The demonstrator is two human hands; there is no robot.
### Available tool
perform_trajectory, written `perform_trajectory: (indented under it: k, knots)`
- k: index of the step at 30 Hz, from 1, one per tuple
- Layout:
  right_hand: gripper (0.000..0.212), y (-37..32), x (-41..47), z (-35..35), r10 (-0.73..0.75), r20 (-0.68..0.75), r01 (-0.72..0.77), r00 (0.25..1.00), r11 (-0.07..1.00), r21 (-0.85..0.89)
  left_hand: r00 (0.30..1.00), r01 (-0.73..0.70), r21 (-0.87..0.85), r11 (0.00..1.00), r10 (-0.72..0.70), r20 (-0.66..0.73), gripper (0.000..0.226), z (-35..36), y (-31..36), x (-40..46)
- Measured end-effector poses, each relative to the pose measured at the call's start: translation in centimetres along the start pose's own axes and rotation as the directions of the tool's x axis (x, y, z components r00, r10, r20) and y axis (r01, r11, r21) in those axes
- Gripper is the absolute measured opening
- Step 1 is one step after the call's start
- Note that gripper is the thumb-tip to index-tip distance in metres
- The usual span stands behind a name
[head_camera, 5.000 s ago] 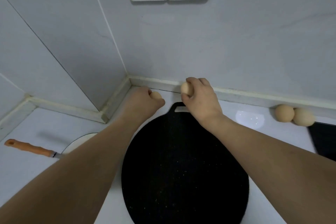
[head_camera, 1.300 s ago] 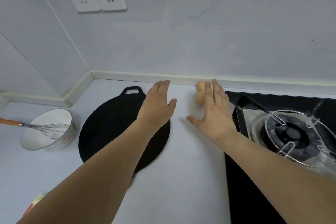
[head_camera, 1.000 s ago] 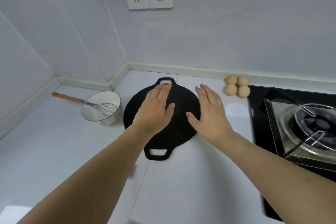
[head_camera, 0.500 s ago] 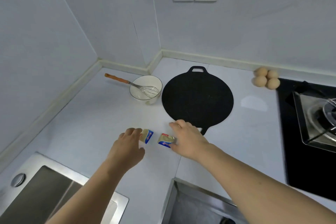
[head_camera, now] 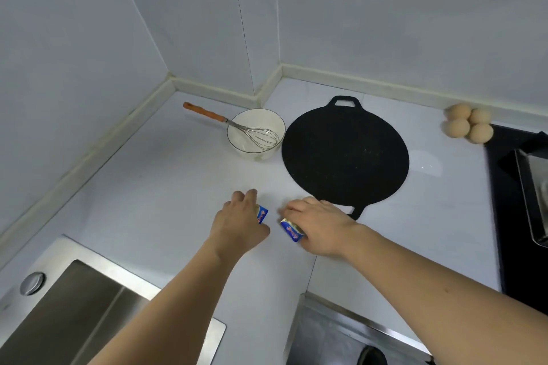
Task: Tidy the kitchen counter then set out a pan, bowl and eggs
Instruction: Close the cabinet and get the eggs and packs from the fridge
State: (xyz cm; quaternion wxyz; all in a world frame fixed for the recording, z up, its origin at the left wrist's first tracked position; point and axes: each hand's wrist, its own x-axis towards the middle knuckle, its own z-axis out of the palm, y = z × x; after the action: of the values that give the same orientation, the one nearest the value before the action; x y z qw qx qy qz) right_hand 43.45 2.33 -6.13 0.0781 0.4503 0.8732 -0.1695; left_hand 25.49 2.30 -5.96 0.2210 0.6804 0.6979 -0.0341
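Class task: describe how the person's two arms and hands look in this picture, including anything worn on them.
Both forearms are bare up to the frame's lower edge: no sleeves in view. The left hand and right hand wear no gloves, and no rings, watch or bracelet show. No markings are visible on either arm.

Single head cam, fwd-down over counter [head_camera: 166,192].

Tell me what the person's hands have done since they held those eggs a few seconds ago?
Both hands let go of the eggs, now four clustered by the stove, then came back toward the near counter edge. The left hand grips one small blue packet; the right hand grips another. The pan, bowl and whisk look unmoved.
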Motion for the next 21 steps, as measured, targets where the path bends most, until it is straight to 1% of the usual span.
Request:
perform_trajectory:
  k: [2, 6, 10, 12, 13, 14, 16, 17, 21]
  knots:
    - [0.063, 0.3, -0.2, 0.0, 0.026, 0.004, -0.026, 1.000, 1.000, 0.003, 1.000, -0.009, -0.025, 1.000, 0.010, 0.025, 0.067, 0.1, -0.2, 0.3]
    - [0.053, 0.4, -1.0, 0.0, 0.119, -0.019, -0.119, 0.993, 0.992, 0.033, 0.999, -0.023, -0.025, 0.999, 0.023, 0.029, 0.050, 0.1, -0.5, 0.4]
    - [0.061, 0.1, -2.4, 0.4, 0.268, -0.048, -0.252, 0.962, 0.943, 0.217, 0.999, -0.033, -0.006, 0.999, 0.033, 0.008, 0.044, 0.1, -0.2, -0.1]
    - [0.064, 0.0, -3.5, 0.1, 0.337, -0.085, -0.296, 0.938, 0.903, 0.312, 0.999, -0.042, -0.014, 0.999, 0.042, 0.004, 0.047, -0.2, 0.6, -0.4]
    - [0.063, 0.1, -4.1, -0.1, 0.375, -0.112, -0.317, 0.920, 0.882, 0.349, 0.999, -0.049, -0.031, 0.998, 0.049, 0.004, 0.048, -0.5, 1.3, -0.6]
    - [0.063, 0.4, -5.0, -0.3, 0.421, -0.135, -0.345, 0.897, 0.857, 0.384, 0.998, -0.063, -0.051, 0.997, 0.063, 0.002, 0.045, -0.7, 2.2, -0.8]
    - [0.062, 1.2, -6.7, -0.7, 0.531, -0.148, -0.418, 0.835, 0.785, 0.457, 0.993, -0.122, -0.054, 0.991, 0.121, -0.015, 0.026, -1.2, 4.4, -1.3]
    - [0.061, 2.0, -7.8, -1.1, 0.583, -0.147, -0.454, 0.799, 0.746, 0.487, 0.986, -0.164, -0.040, 0.986, 0.163, -0.027, 0.023, -1.4, 6.0, -1.3]
    - [0.055, 6.2, -10.8, -2.9, 0.713, -0.143, -0.550, 0.686, 0.638, 0.538, 0.946, -0.322, -0.055, 0.945, 0.319, -0.060, 0.034, -2.1, 11.3, -0.2]
